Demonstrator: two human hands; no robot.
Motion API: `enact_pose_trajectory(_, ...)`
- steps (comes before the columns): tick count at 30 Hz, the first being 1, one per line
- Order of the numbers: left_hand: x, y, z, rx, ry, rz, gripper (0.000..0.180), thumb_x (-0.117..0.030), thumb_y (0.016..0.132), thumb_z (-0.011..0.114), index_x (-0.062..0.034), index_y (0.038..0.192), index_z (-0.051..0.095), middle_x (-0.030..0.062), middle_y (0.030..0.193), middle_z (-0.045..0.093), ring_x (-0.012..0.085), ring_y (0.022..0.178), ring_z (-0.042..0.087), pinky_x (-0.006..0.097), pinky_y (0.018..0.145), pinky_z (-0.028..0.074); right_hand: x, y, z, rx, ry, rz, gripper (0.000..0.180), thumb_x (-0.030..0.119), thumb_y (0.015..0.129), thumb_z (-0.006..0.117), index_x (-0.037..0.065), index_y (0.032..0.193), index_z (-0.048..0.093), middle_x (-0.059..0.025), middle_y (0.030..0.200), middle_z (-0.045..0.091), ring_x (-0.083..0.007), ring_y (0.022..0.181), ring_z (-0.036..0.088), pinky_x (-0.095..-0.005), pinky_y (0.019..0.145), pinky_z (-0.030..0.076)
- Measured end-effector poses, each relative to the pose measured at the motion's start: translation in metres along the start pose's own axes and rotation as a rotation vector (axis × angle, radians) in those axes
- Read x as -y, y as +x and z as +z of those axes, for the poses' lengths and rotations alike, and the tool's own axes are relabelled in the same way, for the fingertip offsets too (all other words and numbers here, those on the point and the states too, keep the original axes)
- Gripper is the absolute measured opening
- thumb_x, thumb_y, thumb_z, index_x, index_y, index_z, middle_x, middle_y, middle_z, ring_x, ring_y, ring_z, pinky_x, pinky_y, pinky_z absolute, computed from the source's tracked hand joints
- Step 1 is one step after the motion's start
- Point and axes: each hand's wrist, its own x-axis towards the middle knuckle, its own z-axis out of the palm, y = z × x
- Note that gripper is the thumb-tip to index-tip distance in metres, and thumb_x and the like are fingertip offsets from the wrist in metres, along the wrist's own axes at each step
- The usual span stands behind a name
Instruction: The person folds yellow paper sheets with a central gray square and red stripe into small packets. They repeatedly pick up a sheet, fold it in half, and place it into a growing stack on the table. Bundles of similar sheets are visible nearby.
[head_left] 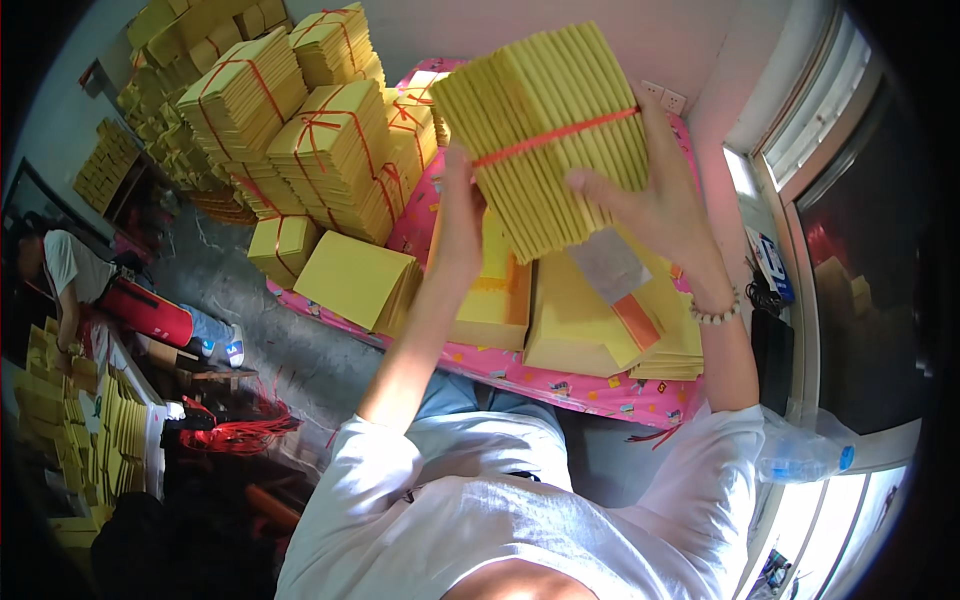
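Right hand (662,200) partly hidden behind yellow bundle (545,170)

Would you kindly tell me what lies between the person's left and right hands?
In the head view, a thick yellow bundle with a red band around it lies between the left hand and the right hand.

No text is legible, only blurred marks on a blue-and-white packet (769,264)
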Motion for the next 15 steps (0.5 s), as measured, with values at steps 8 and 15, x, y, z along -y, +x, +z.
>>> enact_pose_trajectory(8,-0.051,0.049,-0.025,0.06,0.142,0.099,0.067,-0.025,0.089,0.062,-0.0003,0.141,0.029,0.0138,0.129,0.051,0.0175,0.106,0.057,0.032,0.093,0.044,-0.069,0.037,0.018,-0.076,1.01,0.586,0.05,0.033,0.086,0.065,0.003,0.123,0.05,-0.0068,0.112,0.061,-0.0154,0.098,0.061,-0.0313,0.086,0.05)
enact_pose_trajectory(15,-0.03,0.068,-0.026,0.037,-0.361,-0.277,0.052,-0.03,0.085,0.066,-0.0056,0.127,0.046,0.0116,0.12,0.054,0.0248,0.114,0.052,0.05,0.091,0.044,-0.099,0.045,0.063,-0.094,1.095,0.607,0.043,0.033,0.089,0.06,0.005,0.121,0.052,-0.0041,0.113,0.061,-0.0124,0.1,0.06,-0.0296,0.086,0.05)
